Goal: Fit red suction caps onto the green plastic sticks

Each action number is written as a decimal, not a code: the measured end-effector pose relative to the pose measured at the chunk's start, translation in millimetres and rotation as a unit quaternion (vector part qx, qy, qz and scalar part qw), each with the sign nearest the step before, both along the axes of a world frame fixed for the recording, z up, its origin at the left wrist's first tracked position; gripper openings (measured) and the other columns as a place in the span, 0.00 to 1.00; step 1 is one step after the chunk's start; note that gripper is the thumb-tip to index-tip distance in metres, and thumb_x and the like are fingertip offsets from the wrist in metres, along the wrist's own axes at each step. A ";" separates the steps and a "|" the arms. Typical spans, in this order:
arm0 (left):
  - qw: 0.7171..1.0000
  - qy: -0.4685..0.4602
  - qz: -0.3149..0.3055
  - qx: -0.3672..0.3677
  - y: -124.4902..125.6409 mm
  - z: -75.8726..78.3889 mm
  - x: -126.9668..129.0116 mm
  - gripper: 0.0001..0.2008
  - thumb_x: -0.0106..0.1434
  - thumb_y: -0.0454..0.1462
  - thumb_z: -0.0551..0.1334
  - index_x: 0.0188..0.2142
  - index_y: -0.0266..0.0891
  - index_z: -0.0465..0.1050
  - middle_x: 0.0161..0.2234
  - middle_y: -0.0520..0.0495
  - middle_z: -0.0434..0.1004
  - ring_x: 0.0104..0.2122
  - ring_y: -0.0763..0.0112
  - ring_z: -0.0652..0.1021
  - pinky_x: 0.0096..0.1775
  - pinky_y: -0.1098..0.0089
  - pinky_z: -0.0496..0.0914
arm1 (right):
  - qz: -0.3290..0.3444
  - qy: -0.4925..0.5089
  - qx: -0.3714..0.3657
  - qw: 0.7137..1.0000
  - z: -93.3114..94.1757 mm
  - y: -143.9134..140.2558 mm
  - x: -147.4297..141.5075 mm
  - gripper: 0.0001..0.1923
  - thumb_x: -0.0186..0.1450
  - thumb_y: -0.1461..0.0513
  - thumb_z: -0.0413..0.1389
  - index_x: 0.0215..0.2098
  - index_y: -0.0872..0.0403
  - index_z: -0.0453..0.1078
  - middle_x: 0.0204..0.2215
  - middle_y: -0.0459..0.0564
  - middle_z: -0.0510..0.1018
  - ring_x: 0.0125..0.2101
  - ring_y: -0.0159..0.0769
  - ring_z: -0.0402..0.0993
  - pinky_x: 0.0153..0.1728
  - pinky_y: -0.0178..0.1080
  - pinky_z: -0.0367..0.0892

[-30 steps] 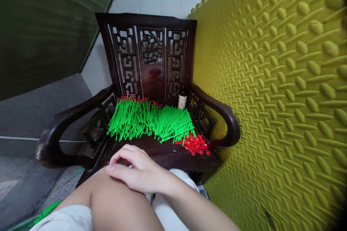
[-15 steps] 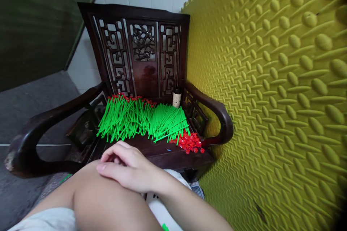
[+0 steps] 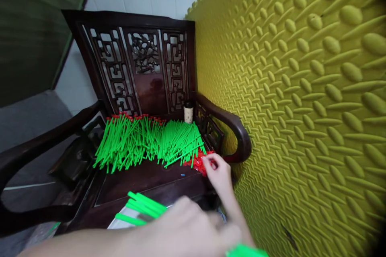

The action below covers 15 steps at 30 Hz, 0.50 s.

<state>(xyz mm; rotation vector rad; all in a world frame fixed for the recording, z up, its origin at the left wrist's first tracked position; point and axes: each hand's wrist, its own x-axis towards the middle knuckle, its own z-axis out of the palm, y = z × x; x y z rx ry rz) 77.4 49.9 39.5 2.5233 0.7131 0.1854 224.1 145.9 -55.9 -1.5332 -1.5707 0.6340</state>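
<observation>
Across the bottom of the view my left hand (image 3: 193,227), smeared by motion, is closed around a bundle of green sticks (image 3: 146,204). Their ends stick out on both sides of it. Farther right, my right hand (image 3: 220,172) is over a pile of small red plastic pieces (image 3: 199,160), thumb and fingertips pinched together. Whether a red piece is between those fingertips cannot be made out. Behind the hands, many loose green sticks (image 3: 177,140) lie on the seat of a dark wooden chair (image 3: 132,184). Those on the left have red pieces (image 3: 123,115) on their far ends.
A cream tumbler with a dark lid (image 3: 188,113) stands at the back right of the seat. Carved armrests (image 3: 238,128) rise on both sides. A yellow textured foam mat (image 3: 289,88) stands upright along the right. A small blue bit (image 3: 182,174) lies near the seat's front.
The hand that rested on the knee is gone from there. My right hand is now at the red pieces, and my left hand has appeared with green sticks. The view has shifted.
</observation>
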 end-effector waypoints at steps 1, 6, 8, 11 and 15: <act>0.998 0.011 0.053 0.024 14.8 -0.9 -5.2 0.12 0.70 0.41 0.51 0.42 0.36 0.69 0.35 0.44 0.73 0.33 0.64 0.75 0.33 0.65 0.68 | -0.040 -0.020 -0.009 0.999 -16.2 5.7 11.7 0.13 0.62 0.53 0.51 0.28 0.53 0.70 0.27 0.50 0.74 0.29 0.37 0.69 0.30 0.36 0.61; 0.958 -0.082 0.272 0.028 81.7 -44.9 -30.4 0.13 0.68 0.44 0.53 0.34 0.39 0.69 0.27 0.52 0.70 0.27 0.70 0.70 0.31 0.72 0.60 | -0.109 -0.074 -0.062 0.989 -68.8 15.4 27.0 0.09 0.56 0.57 0.57 0.21 0.51 0.72 0.21 0.50 0.75 0.22 0.38 0.69 0.24 0.37 0.53; 0.938 -0.146 0.293 -0.110 97.5 -66.7 -36.3 0.17 0.67 0.48 0.53 0.31 0.38 0.68 0.22 0.55 0.64 0.24 0.73 0.66 0.27 0.74 0.59 | -0.118 -0.067 -0.070 0.988 -77.3 17.3 22.3 0.08 0.55 0.57 0.58 0.21 0.51 0.74 0.21 0.51 0.76 0.22 0.39 0.70 0.24 0.37 0.54; 0.920 -0.173 0.303 -0.178 107.8 -86.2 -40.6 0.21 0.67 0.51 0.50 0.32 0.36 0.67 0.19 0.57 0.59 0.20 0.75 0.62 0.22 0.75 0.57 | -0.126 -0.022 -0.075 0.989 -82.9 22.9 19.8 0.07 0.53 0.58 0.58 0.21 0.51 0.75 0.19 0.51 0.76 0.23 0.41 0.72 0.25 0.38 0.57; 0.914 -0.172 0.310 -0.196 108.9 -91.7 -42.3 0.21 0.65 0.52 0.52 0.31 0.36 0.67 0.21 0.56 0.63 0.19 0.76 0.64 0.21 0.76 0.57 | -0.110 0.110 -0.075 0.985 -81.9 29.5 23.1 0.10 0.53 0.56 0.58 0.20 0.54 0.73 0.14 0.49 0.73 0.18 0.39 0.72 0.23 0.37 0.62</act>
